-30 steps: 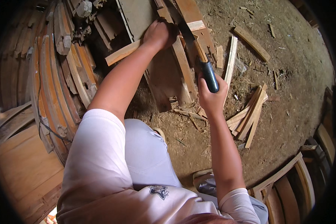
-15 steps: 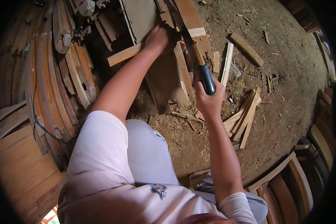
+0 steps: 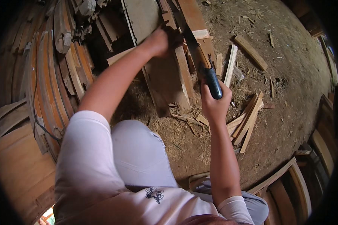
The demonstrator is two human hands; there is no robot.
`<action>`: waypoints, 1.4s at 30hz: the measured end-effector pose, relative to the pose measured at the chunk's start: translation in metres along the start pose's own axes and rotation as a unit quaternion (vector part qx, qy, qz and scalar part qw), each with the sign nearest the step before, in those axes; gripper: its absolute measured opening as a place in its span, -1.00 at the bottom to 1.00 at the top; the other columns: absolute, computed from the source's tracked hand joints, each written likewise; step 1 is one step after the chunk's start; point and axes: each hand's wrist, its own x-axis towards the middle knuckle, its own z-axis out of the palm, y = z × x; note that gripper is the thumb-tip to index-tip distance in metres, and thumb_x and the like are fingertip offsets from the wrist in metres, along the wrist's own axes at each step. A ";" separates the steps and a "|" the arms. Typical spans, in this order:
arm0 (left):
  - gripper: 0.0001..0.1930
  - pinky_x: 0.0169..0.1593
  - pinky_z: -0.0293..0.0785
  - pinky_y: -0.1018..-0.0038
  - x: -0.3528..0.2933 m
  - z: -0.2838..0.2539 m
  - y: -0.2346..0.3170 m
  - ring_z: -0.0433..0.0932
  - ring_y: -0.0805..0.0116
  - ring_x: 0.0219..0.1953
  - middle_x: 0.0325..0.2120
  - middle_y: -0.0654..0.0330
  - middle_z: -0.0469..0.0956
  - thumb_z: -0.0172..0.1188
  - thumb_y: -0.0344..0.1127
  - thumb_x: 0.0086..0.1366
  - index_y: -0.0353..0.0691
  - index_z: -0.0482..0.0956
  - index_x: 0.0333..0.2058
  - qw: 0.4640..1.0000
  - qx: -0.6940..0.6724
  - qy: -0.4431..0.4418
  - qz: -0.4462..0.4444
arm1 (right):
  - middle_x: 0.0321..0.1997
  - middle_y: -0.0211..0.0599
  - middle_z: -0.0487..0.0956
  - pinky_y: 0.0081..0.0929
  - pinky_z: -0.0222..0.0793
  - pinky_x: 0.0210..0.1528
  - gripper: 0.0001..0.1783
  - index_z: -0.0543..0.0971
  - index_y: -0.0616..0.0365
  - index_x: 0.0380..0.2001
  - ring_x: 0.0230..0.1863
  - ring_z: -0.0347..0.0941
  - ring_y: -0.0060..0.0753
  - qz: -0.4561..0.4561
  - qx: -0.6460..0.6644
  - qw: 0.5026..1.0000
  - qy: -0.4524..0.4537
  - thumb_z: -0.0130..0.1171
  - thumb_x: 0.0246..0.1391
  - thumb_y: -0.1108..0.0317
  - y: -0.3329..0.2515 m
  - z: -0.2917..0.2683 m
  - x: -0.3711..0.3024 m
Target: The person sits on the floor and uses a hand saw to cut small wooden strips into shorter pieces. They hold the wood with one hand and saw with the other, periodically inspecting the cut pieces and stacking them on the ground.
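My right hand grips the dark blue handle of a hand saw. Its blade slants up and to the left across a narrow wooden plank that stands on the dirt. My left hand presses down on the upper part of that plank, just left of the blade. A wider board lies against the plank's left side. My knee in light trousers sits below the boards.
Curved wooden staves are stacked at the left. Several short offcuts lie on the sawdust-covered dirt floor to the right of my right hand. More curved wooden pieces lean at the lower right.
My right hand has pulled the saw slightly back and down along the cut. My left hand stays on the plank. The view has shifted a little.
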 end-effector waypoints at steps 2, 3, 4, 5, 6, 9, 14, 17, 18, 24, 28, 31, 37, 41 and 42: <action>-0.78 0.31 0.33 0.13 0.000 -0.001 0.001 0.56 0.03 -0.01 -0.21 0.14 0.65 0.17 -0.14 0.39 -0.06 0.67 -0.12 1.000 -0.001 -0.005 0.002 | -0.62 -0.42 0.50 -0.54 0.29 -0.51 -0.89 0.63 0.31 -0.41 -0.58 0.39 -0.67 0.011 0.013 1.000 -0.007 0.27 0.04 0.45 -0.003 0.000 0.000; -0.78 0.28 0.36 0.15 0.002 -0.008 0.012 0.56 0.02 -0.01 -0.21 0.14 0.65 0.17 -0.15 0.39 -0.07 0.67 -0.12 1.000 0.001 -0.011 -0.015 | -0.62 -0.43 0.50 -0.54 0.29 -0.51 -0.90 0.63 0.30 -0.41 -0.59 0.38 -0.67 0.016 0.018 1.000 -0.006 0.26 0.04 0.46 -0.004 -0.001 0.001; -0.78 0.25 0.39 0.17 0.005 -0.011 0.018 0.56 0.01 -0.01 -0.22 0.13 0.65 0.17 -0.15 0.38 -0.08 0.67 -0.11 0.999 0.003 -0.017 -0.031 | -0.62 -0.43 0.50 -0.54 0.29 -0.51 -0.90 0.63 0.30 -0.42 -0.59 0.38 -0.67 0.010 0.019 1.000 -0.007 0.26 0.04 0.46 -0.003 -0.001 0.003; -0.77 0.25 0.39 0.16 0.003 -0.009 0.016 0.56 0.00 -0.01 -0.22 0.13 0.65 0.18 -0.15 0.38 -0.09 0.67 -0.12 1.000 0.008 -0.005 -0.022 | -0.62 -0.43 0.50 -0.55 0.29 -0.51 -0.90 0.63 0.30 -0.42 -0.59 0.38 -0.67 0.005 0.021 1.000 -0.015 0.26 0.04 0.46 -0.003 0.000 0.001; -0.77 0.24 0.40 0.16 0.001 -0.007 0.012 0.56 0.00 -0.01 -0.21 0.12 0.65 0.18 -0.15 0.38 -0.10 0.68 -0.12 1.000 0.012 0.007 -0.013 | -0.62 -0.43 0.50 -0.55 0.28 -0.51 -0.91 0.63 0.30 -0.42 -0.59 0.38 -0.67 0.001 0.023 0.999 -0.022 0.25 0.04 0.47 -0.003 0.000 -0.002; -0.76 0.29 0.36 0.14 0.002 -0.009 0.020 0.56 0.00 -0.02 -0.19 0.11 0.66 0.18 -0.15 0.38 -0.12 0.69 -0.13 0.999 0.021 0.026 -0.026 | -0.61 -0.40 0.55 -0.56 0.36 -0.48 -0.94 0.61 0.28 -0.44 -0.58 0.49 -0.62 0.008 0.003 0.999 -0.038 0.25 0.00 0.50 0.006 -0.012 -0.023; -0.76 0.35 0.30 0.13 -0.003 0.001 0.010 0.56 0.03 0.00 -0.18 0.12 0.67 0.17 -0.15 0.38 -0.09 0.70 -0.13 0.998 0.057 -0.005 -0.037 | -0.59 -0.36 0.60 -0.56 0.42 -0.46 -0.95 0.62 0.27 -0.44 -0.58 0.55 -0.55 -0.033 -0.067 0.996 -0.044 0.24 -0.05 0.54 -0.018 -0.041 -0.058; -0.76 0.34 0.31 0.13 -0.001 0.004 0.011 0.56 0.04 0.00 -0.19 0.12 0.67 0.18 -0.16 0.34 -0.07 0.70 -0.12 0.998 0.047 0.007 -0.052 | -0.61 -0.33 0.59 -0.54 0.43 -0.46 -0.95 0.63 0.27 -0.45 -0.60 0.55 -0.54 -0.020 -0.046 0.997 -0.052 0.24 -0.06 0.54 -0.013 -0.043 -0.049; -0.76 0.34 0.32 0.14 0.000 0.004 0.010 0.57 0.05 -0.01 -0.19 0.12 0.67 0.19 -0.17 0.32 -0.07 0.70 -0.11 0.998 0.036 0.004 -0.050 | -0.61 -0.32 0.59 -0.54 0.43 -0.46 -0.95 0.63 0.27 -0.45 -0.59 0.55 -0.54 -0.028 -0.049 0.997 -0.049 0.24 -0.06 0.53 -0.013 -0.040 -0.042; -0.74 0.35 0.32 0.22 0.003 0.017 0.002 0.59 0.05 0.03 -0.15 0.13 0.70 0.15 -0.16 0.33 0.10 0.73 -0.08 0.991 0.039 -0.005 -0.125 | -0.61 -0.33 0.56 -0.57 0.37 -0.47 -0.95 0.60 0.26 -0.44 -0.59 0.48 -0.59 -0.017 -0.035 0.998 -0.039 0.27 -0.01 0.52 -0.006 0.001 -0.014; -0.75 0.41 0.28 0.27 0.005 0.015 0.013 0.57 0.05 0.09 -0.14 0.10 0.71 0.15 -0.17 0.35 0.15 0.76 -0.09 0.989 0.011 0.027 -0.147 | -0.62 -0.34 0.55 -0.56 0.37 -0.46 -0.96 0.60 0.26 -0.44 -0.58 0.48 -0.61 -0.010 -0.013 0.999 -0.033 0.26 -0.01 0.53 -0.002 -0.003 -0.016; -0.76 0.43 0.26 0.26 0.008 0.007 0.019 0.55 0.04 0.13 -0.13 0.03 0.70 0.24 -0.18 0.29 -0.02 0.76 -0.12 0.977 -0.011 -0.039 -0.212 | -0.62 -0.33 0.56 -0.55 0.40 -0.45 -0.95 0.60 0.25 -0.45 -0.59 0.52 -0.55 -0.010 -0.057 0.997 -0.046 0.25 -0.05 0.53 0.001 -0.022 -0.038; -0.78 0.25 0.41 0.14 -0.002 0.028 0.000 0.60 -0.01 0.01 -0.21 0.05 0.70 0.24 -0.30 0.23 0.04 0.77 -0.17 0.985 0.066 0.021 -0.159 | -0.61 -0.33 0.57 -0.54 0.42 -0.44 -0.95 0.59 0.28 -0.48 -0.58 0.56 -0.51 -0.011 -0.061 0.996 -0.061 0.23 -0.08 0.52 -0.007 -0.054 -0.077; -0.76 0.11 0.53 0.18 0.005 0.023 0.012 0.61 0.02 -0.01 -0.19 0.07 0.70 0.21 -0.26 0.26 0.05 0.76 -0.13 0.983 -0.009 0.064 -0.174 | -0.61 -0.38 0.56 -0.54 0.38 -0.50 -0.94 0.61 0.27 -0.46 -0.60 0.51 -0.53 0.001 -0.017 0.999 -0.039 0.22 -0.01 0.49 -0.001 -0.019 -0.016; -0.76 0.14 0.51 0.18 0.008 0.023 0.011 0.58 0.00 0.04 -0.12 0.07 0.69 0.22 -0.22 0.27 0.09 0.76 -0.12 0.983 -0.007 0.034 -0.182 | -0.62 -0.40 0.56 -0.54 0.36 -0.52 -0.93 0.62 0.27 -0.46 -0.62 0.50 -0.54 0.043 0.021 0.998 -0.036 0.21 0.01 0.49 -0.002 -0.007 -0.001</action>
